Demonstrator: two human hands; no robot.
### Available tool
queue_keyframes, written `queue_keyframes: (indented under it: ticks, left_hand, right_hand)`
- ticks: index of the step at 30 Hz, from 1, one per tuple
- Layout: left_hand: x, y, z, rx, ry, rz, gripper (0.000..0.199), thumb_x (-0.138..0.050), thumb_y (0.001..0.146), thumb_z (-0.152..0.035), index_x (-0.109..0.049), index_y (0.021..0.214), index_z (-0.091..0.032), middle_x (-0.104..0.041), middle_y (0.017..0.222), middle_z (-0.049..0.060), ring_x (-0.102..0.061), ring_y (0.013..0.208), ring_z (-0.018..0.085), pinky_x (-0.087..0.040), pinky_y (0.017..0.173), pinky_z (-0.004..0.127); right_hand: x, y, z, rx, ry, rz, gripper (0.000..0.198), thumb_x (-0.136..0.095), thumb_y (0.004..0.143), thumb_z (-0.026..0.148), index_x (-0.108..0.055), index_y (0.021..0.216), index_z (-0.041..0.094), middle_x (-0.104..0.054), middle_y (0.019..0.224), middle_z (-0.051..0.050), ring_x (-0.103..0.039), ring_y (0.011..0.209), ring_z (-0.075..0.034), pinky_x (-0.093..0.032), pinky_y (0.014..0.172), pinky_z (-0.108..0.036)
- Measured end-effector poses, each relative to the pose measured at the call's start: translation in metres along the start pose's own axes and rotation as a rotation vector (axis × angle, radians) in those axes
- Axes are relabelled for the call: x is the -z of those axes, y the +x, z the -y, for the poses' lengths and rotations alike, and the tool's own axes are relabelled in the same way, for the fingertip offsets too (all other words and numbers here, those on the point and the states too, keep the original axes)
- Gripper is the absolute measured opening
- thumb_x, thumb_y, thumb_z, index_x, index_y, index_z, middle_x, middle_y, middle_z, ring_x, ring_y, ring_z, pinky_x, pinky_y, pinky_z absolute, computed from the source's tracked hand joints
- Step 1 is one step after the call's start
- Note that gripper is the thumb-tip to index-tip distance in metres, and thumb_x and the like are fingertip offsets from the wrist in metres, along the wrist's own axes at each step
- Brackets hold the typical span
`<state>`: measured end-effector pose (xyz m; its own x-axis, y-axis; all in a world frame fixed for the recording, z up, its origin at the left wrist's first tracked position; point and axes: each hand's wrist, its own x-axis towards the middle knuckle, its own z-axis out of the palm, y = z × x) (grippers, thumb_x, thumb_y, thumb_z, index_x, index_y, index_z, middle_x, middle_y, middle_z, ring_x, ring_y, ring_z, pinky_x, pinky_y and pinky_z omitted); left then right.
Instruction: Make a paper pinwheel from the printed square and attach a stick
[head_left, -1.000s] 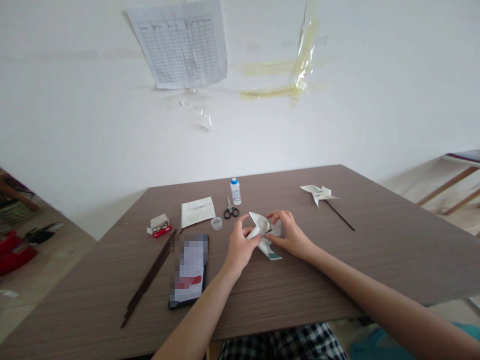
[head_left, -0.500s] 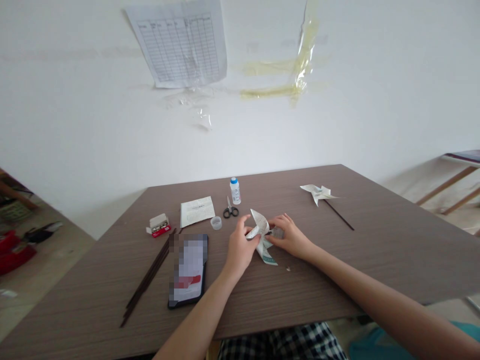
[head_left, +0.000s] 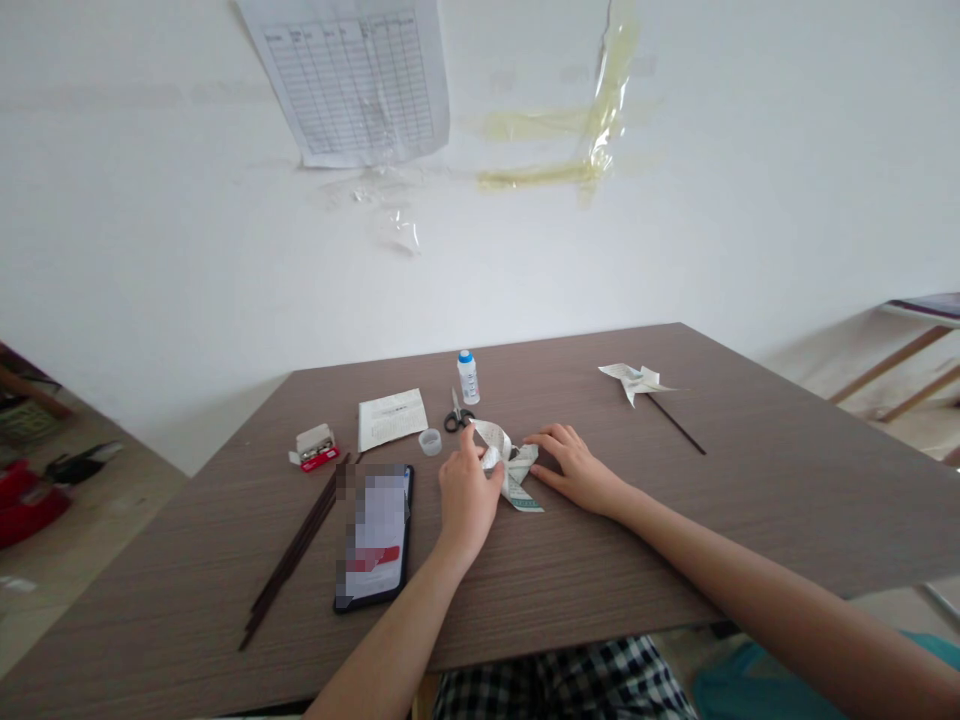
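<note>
A paper pinwheel point(head_left: 517, 484), folded from printed paper with a green-edged blade, lies low over the table in front of me. My left hand point(head_left: 466, 490) grips its left side, thumb near the centre and index finger up along the far blade. At its right edge is my right hand point(head_left: 574, 468), fingers stretched and apart, the tips close to or touching a blade; contact is hard to make out. Just beyond my left fingers lie scissors point(head_left: 458, 418) with black handles. A finished-looking pinwheel on a dark stick point(head_left: 677, 425) rests farther right.
Around the left side are a phone point(head_left: 375, 540), several dark sticks point(head_left: 294, 555), a small red-and-white box point(head_left: 316, 450), printed paper point(head_left: 391, 418) and a clear round cap point(head_left: 430, 442). A blue-capped bottle point(head_left: 468, 380) stands behind the scissors. The wall point(head_left: 525, 280) borders the table's far side.
The pinwheel has shifted slightly left and lower toward the table along with my left hand. My right fingers have loosened and spread beside it.
</note>
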<state>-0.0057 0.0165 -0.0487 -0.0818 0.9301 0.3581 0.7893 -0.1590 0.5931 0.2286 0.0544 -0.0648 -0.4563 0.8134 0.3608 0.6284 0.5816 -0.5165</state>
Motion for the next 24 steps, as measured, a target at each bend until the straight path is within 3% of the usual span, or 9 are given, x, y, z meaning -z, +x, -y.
queue_keyframes:
  ticks: [8, 14, 18, 24]
  left_hand:
    - [0.002, -0.002, -0.005, 0.001, 0.166, 0.029, 0.073, -0.087, 0.096, -0.016, -0.062, 0.164, -0.025, -0.088, 0.131, 0.017, -0.081, 0.130, 0.043, -0.063, 0.109, 0.055]
    - [0.013, 0.004, 0.000, 0.012, 0.204, 0.036, 0.065, -0.086, 0.099, -0.022, -0.065, 0.161, -0.024, -0.085, 0.140, 0.016, -0.080, 0.133, 0.040, -0.064, 0.113, 0.055]
    - [0.026, 0.008, 0.003, 0.005, 0.246, 0.047, 0.058, -0.084, 0.102, -0.023, -0.069, 0.157, -0.023, -0.082, 0.149, 0.017, -0.078, 0.141, 0.038, -0.063, 0.115, 0.052]
    - [0.056, 0.014, 0.003, -0.034, 0.313, 0.122, 0.037, -0.084, 0.101, -0.023, -0.083, 0.138, -0.027, -0.086, 0.141, 0.016, -0.080, 0.134, 0.040, -0.063, 0.114, 0.053]
  right_hand:
    - [0.002, 0.000, 0.004, 0.034, -0.008, 0.032, 0.037, -0.078, 0.106, 0.023, -0.081, 0.143, 0.026, -0.082, 0.143, -0.015, -0.072, 0.141, -0.037, -0.056, 0.127, -0.059]
    - [0.003, -0.001, 0.004, 0.054, -0.012, 0.037, 0.033, -0.078, 0.108, 0.023, -0.083, 0.140, 0.027, -0.084, 0.139, -0.014, -0.073, 0.138, -0.036, -0.057, 0.125, -0.058]
    - [0.003, -0.001, 0.004, 0.055, -0.008, 0.043, 0.033, -0.075, 0.110, 0.025, -0.083, 0.141, 0.025, -0.083, 0.141, -0.014, -0.072, 0.139, -0.037, -0.055, 0.127, -0.058]
    - [0.004, -0.001, 0.004, 0.044, 0.011, 0.043, 0.032, -0.075, 0.110, 0.025, -0.084, 0.140, 0.026, -0.083, 0.141, -0.013, -0.071, 0.140, -0.037, -0.056, 0.127, -0.059]
